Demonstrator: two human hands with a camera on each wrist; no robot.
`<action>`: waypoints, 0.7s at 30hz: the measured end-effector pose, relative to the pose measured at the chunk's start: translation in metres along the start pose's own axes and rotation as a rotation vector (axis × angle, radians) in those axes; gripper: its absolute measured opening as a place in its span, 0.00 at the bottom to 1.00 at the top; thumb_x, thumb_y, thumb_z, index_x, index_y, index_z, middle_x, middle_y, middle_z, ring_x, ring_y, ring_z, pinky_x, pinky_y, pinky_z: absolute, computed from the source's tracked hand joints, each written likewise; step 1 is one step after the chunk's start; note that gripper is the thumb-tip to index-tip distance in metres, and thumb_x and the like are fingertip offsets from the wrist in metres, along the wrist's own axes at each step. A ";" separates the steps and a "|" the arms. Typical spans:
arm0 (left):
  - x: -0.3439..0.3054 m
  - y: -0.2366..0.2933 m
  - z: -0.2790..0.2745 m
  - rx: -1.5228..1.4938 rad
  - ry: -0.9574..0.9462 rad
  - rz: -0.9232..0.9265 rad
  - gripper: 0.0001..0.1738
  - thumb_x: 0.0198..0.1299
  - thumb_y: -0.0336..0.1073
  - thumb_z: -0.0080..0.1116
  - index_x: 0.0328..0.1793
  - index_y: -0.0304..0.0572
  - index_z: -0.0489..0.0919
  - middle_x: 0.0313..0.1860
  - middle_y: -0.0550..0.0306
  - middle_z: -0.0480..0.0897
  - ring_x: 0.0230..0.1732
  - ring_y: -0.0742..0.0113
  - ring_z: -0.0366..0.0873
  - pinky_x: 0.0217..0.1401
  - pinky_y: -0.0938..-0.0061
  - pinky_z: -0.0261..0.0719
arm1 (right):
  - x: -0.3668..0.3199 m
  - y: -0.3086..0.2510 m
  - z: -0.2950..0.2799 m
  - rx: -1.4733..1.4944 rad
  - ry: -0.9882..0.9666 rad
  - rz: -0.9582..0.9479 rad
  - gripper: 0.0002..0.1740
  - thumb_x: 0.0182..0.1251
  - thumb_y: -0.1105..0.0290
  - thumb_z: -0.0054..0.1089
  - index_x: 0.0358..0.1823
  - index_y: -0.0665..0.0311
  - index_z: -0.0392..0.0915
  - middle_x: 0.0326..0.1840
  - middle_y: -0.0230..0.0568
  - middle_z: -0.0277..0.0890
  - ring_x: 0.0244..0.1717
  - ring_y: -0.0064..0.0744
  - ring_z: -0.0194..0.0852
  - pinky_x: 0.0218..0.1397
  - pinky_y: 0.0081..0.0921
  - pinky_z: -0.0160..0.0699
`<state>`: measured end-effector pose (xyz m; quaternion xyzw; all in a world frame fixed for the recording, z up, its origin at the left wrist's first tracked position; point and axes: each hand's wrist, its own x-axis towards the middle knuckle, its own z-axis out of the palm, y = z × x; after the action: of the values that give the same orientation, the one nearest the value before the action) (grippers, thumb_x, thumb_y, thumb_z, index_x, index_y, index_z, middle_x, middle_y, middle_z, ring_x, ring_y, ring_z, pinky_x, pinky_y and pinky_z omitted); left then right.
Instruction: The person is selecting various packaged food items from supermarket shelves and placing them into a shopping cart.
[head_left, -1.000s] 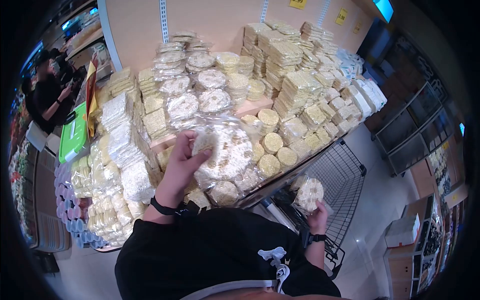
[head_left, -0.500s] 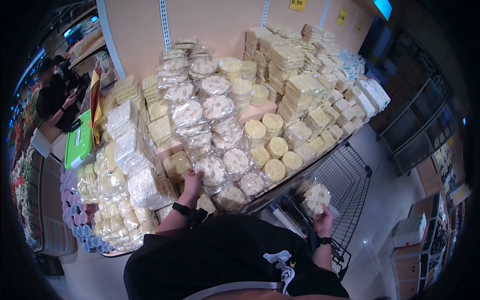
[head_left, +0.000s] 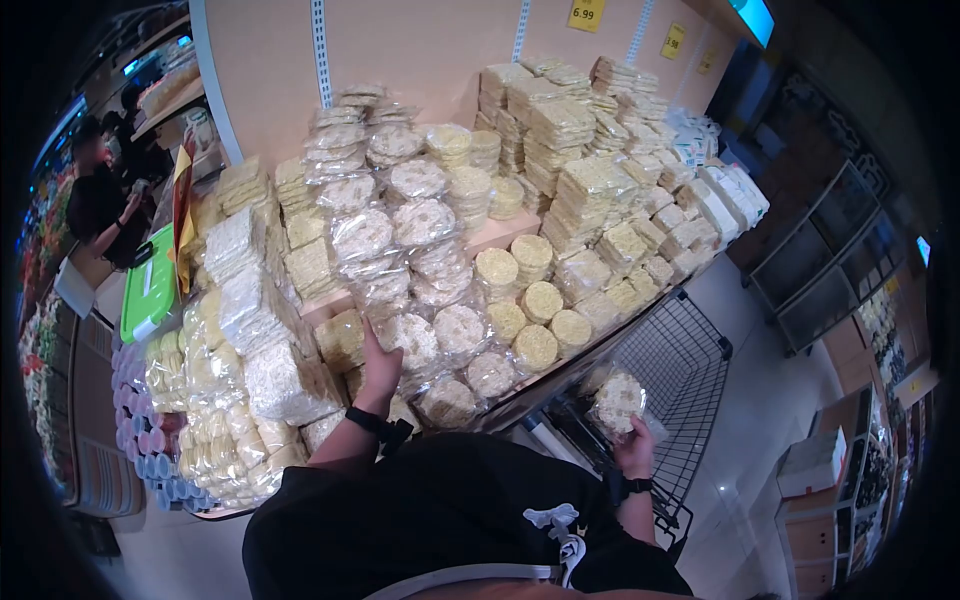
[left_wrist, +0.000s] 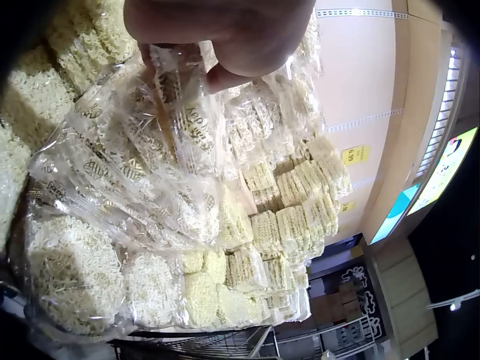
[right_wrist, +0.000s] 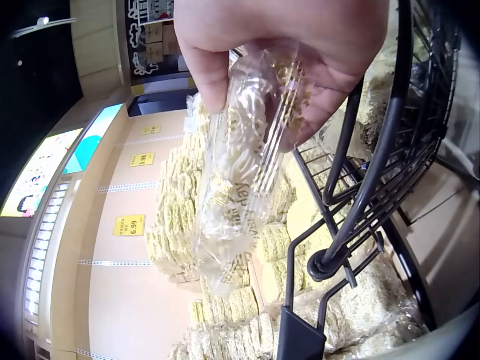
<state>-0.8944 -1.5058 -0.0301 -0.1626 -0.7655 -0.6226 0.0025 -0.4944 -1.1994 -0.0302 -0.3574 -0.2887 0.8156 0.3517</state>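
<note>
My left hand (head_left: 380,372) is at the front of the display, its thumb and fingers on either side of the edge of a clear-wrapped pack of dried noodle cakes (head_left: 412,340). In the left wrist view the printed wrapper of this noodle pack (left_wrist: 184,112) runs up between thumb and fingers. Low on the right, my right hand (head_left: 633,452) holds another round noodle pack (head_left: 618,402) over the shopping cart. From the right wrist, the thumb and fingers pinch this noodle pack (right_wrist: 244,157) by its crinkled wrapper, with pale noodles inside.
Stacks of square noodle cakes (head_left: 570,120) and round yellow cakes (head_left: 540,300) fill the display. A black wire shopping cart (head_left: 675,350) stands along its right front edge. At left are a green lid (head_left: 150,285) and a person (head_left: 100,205). Yellow price tags (head_left: 586,14) hang behind.
My left hand has lowered the lifted noodle pack onto the front of the display; its fingers now extend farther along the edge. The right hand keeps its noodle pack over the cart.
</note>
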 end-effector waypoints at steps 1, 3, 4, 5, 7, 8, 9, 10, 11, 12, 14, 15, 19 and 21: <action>-0.001 0.001 -0.001 0.127 -0.023 -0.061 0.48 0.47 0.24 0.57 0.75 0.38 0.47 0.63 0.32 0.62 0.63 0.43 0.62 0.64 0.63 0.63 | 0.000 0.000 0.000 -0.006 -0.021 0.005 0.20 0.61 0.66 0.54 0.55 0.62 0.70 0.54 0.38 0.74 0.51 0.37 0.75 0.45 0.29 0.76; -0.003 -0.001 -0.002 0.256 -0.046 -0.123 0.47 0.46 0.25 0.58 0.74 0.39 0.49 0.63 0.30 0.61 0.65 0.40 0.60 0.66 0.62 0.61 | 0.001 0.001 -0.001 -0.004 -0.019 0.010 0.20 0.61 0.66 0.54 0.55 0.62 0.69 0.54 0.37 0.74 0.51 0.37 0.75 0.43 0.29 0.76; -0.003 -0.004 -0.002 0.291 -0.048 -0.111 0.46 0.46 0.26 0.59 0.74 0.41 0.52 0.66 0.31 0.58 0.67 0.41 0.58 0.66 0.62 0.61 | 0.002 0.001 -0.002 -0.001 -0.018 0.015 0.21 0.62 0.66 0.53 0.56 0.62 0.69 0.54 0.37 0.74 0.50 0.37 0.75 0.42 0.29 0.76; -0.003 -0.006 -0.003 0.326 -0.050 -0.098 0.45 0.46 0.27 0.60 0.73 0.42 0.55 0.69 0.33 0.55 0.69 0.43 0.56 0.67 0.63 0.61 | 0.004 0.002 -0.003 0.001 -0.020 0.017 0.21 0.62 0.66 0.53 0.56 0.62 0.69 0.54 0.37 0.74 0.50 0.37 0.75 0.42 0.29 0.76; -0.003 -0.002 -0.001 0.418 -0.003 -0.062 0.44 0.46 0.28 0.61 0.72 0.41 0.56 0.67 0.33 0.57 0.69 0.42 0.56 0.67 0.61 0.61 | 0.007 0.003 -0.005 -0.011 0.006 0.032 0.22 0.62 0.66 0.53 0.58 0.61 0.67 0.55 0.38 0.74 0.52 0.38 0.74 0.47 0.31 0.76; -0.002 0.001 -0.001 0.507 0.041 -0.026 0.43 0.46 0.29 0.62 0.71 0.40 0.58 0.66 0.34 0.60 0.68 0.41 0.57 0.67 0.59 0.61 | 0.009 0.004 -0.006 -0.010 0.002 0.033 0.22 0.62 0.66 0.53 0.58 0.61 0.67 0.55 0.38 0.74 0.52 0.38 0.74 0.47 0.31 0.76; 0.001 0.010 -0.005 0.508 0.045 -0.025 0.43 0.46 0.29 0.62 0.71 0.40 0.58 0.66 0.34 0.60 0.68 0.41 0.57 0.67 0.59 0.61 | 0.009 0.004 -0.006 0.000 -0.050 0.017 0.23 0.62 0.66 0.52 0.59 0.61 0.67 0.56 0.38 0.73 0.54 0.39 0.73 0.50 0.33 0.74; 0.006 0.028 -0.011 0.469 0.117 0.135 0.41 0.46 0.28 0.61 0.70 0.41 0.59 0.66 0.34 0.60 0.68 0.40 0.56 0.68 0.58 0.59 | 0.010 0.004 -0.005 0.011 -0.101 0.000 0.24 0.63 0.66 0.52 0.60 0.61 0.66 0.58 0.39 0.72 0.56 0.39 0.72 0.54 0.35 0.73; 0.013 0.045 -0.018 0.428 0.187 0.293 0.40 0.46 0.26 0.60 0.70 0.42 0.60 0.66 0.35 0.60 0.69 0.39 0.55 0.68 0.56 0.57 | 0.009 0.004 -0.004 0.011 -0.102 0.002 0.24 0.63 0.66 0.52 0.60 0.61 0.66 0.58 0.39 0.72 0.56 0.39 0.72 0.54 0.35 0.73; 0.020 0.064 -0.026 0.430 0.187 0.291 0.40 0.46 0.26 0.60 0.70 0.42 0.60 0.66 0.35 0.60 0.69 0.39 0.55 0.68 0.56 0.57 | 0.008 0.003 -0.002 0.002 -0.088 -0.004 0.24 0.63 0.66 0.52 0.61 0.61 0.66 0.59 0.39 0.71 0.58 0.40 0.70 0.56 0.36 0.71; 0.041 0.095 -0.038 0.387 0.240 0.581 0.37 0.46 0.26 0.62 0.66 0.42 0.65 0.66 0.40 0.63 0.69 0.43 0.56 0.69 0.56 0.56 | 0.003 0.002 0.001 -0.009 -0.073 -0.005 0.25 0.63 0.65 0.52 0.61 0.62 0.65 0.60 0.40 0.70 0.60 0.41 0.69 0.59 0.38 0.70; 0.056 0.098 -0.040 0.388 0.239 0.580 0.37 0.46 0.26 0.62 0.66 0.42 0.65 0.66 0.40 0.63 0.69 0.43 0.56 0.69 0.56 0.56 | 0.001 0.001 0.003 -0.010 -0.073 0.001 0.25 0.63 0.66 0.51 0.61 0.62 0.65 0.60 0.40 0.70 0.60 0.41 0.69 0.59 0.38 0.70; 0.097 0.127 -0.043 0.702 0.088 0.514 0.32 0.46 0.30 0.61 0.62 0.45 0.69 0.66 0.45 0.66 0.70 0.45 0.56 0.69 0.53 0.55 | 0.001 0.000 0.004 -0.007 -0.095 0.009 0.24 0.63 0.66 0.51 0.61 0.63 0.65 0.60 0.40 0.70 0.60 0.41 0.69 0.60 0.40 0.69; 0.112 0.134 -0.040 0.942 0.023 0.397 0.32 0.47 0.35 0.60 0.64 0.50 0.69 0.68 0.48 0.65 0.70 0.43 0.57 0.66 0.48 0.57 | 0.001 0.000 0.004 -0.012 -0.094 -0.003 0.24 0.63 0.66 0.51 0.61 0.64 0.66 0.59 0.41 0.71 0.59 0.42 0.69 0.60 0.41 0.69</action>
<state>-0.9742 -1.4933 0.1293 -0.2791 -0.9173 -0.1995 0.2023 -0.4981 -1.1997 -0.0288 -0.3202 -0.3104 0.8292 0.3369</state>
